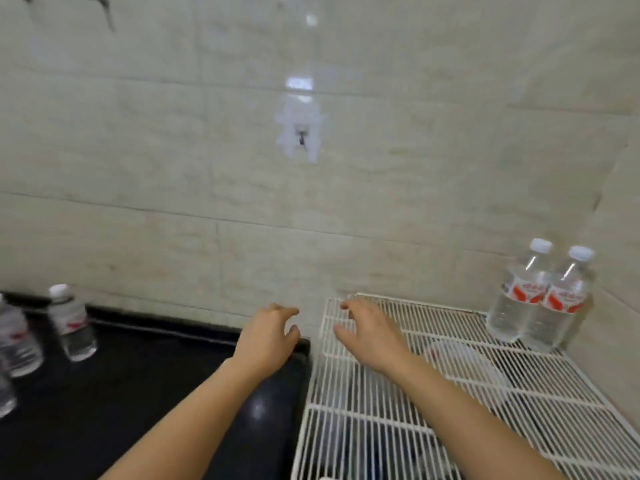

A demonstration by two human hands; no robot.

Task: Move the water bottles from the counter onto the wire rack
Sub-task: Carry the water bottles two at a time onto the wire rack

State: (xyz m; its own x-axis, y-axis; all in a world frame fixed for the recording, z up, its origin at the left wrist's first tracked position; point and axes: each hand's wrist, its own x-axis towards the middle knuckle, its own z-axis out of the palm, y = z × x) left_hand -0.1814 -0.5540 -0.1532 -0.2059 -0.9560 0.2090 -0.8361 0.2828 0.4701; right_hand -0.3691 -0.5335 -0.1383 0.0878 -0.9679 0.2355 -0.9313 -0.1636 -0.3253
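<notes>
**Both hands empty, bottles wait at left**

I see the wire rack holding two bottles far right. Counter bottles stand far left. My left hand and right hand hover with fingers spread, holding nothing. The bottles look full, smooth, slightly soft; I would grip mid-body.

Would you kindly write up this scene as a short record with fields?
surface: black counter beside white wire rack
bottles on rack: two water bottles, upright, far right corner, side by side
bottles on counter: at least three at the left edge, blurred; the clearest upright
left hand: empty, fingers curled, over counter edge
right hand: empty, open, over rack
wall: tiled, adhesive hook
</notes>
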